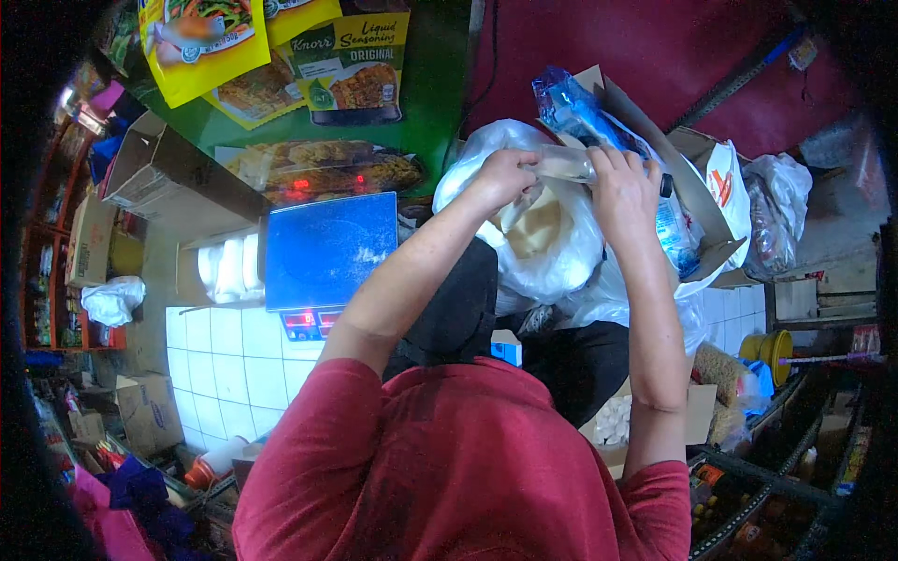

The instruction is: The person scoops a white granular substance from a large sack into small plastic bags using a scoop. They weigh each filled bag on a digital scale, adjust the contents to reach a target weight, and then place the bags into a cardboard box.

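Observation:
My right hand (624,189) grips a clear plastic bottle (565,165) lying almost level, its dark cap (666,186) sticking out on the right. At the bottle's other end is my left hand (506,179), its fingers pinching what looks like a thin clear plastic bag (518,210) that hangs below. Whether the bottle's end sits inside that bag is hard to tell. Under both hands stands an open sack with a white plastic liner (561,270), holding a pale cream powdery or granular substance (539,231).
Left of the sack is a digital scale with a blue platform (330,252) dusted with white specks. A cardboard box (186,179) stands beyond it. On the right are an opened carton (708,256), blue-printed packs (677,238) and a knotted plastic bag (775,210). White tiles (224,357) lie below.

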Available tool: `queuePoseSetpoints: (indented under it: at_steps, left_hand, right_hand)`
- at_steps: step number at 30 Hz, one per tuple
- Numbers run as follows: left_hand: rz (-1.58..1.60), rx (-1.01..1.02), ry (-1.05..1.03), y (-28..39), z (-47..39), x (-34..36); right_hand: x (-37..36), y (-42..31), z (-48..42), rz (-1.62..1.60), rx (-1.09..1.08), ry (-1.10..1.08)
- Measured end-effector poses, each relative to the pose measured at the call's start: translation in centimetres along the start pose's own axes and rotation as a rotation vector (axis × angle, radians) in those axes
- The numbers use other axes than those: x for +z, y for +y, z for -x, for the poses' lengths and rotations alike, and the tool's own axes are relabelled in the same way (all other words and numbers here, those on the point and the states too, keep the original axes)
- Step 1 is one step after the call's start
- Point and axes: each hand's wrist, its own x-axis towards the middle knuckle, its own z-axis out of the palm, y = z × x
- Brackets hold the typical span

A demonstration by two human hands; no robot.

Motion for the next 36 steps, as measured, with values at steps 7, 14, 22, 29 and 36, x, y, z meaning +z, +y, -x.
queuePoseSetpoints:
  at_steps: [7,14,22,29,36]
  left_hand:
    - [0.110,0.022,0.014,2.3,2.6,-3.5]
    - [0.220,-0.006,0.110,5.9,9.1,-13.4]
    - [-0.372,0.123,0.418,5.0,17.4,-22.3]
    - [-0.503,-0.246,0.531,-4.6,19.1,-23.0]
    - [-0.789,-0.049,0.386,-11.8,17.7,-18.3]
  right_hand:
    - [0.8,1.8,4.7,-0.532,0.447,-0.024]
    - [1.8,0.6,11.1,-0.747,0.548,-0.009]
    - [0.0,-1.2,11.3,-0.754,0.506,0.005]
    - [-0.1,-2.8,11.9,-0.838,0.540,-0.095]
    - [2.2,-3.1,13.5,-0.834,0.552,-0.202]
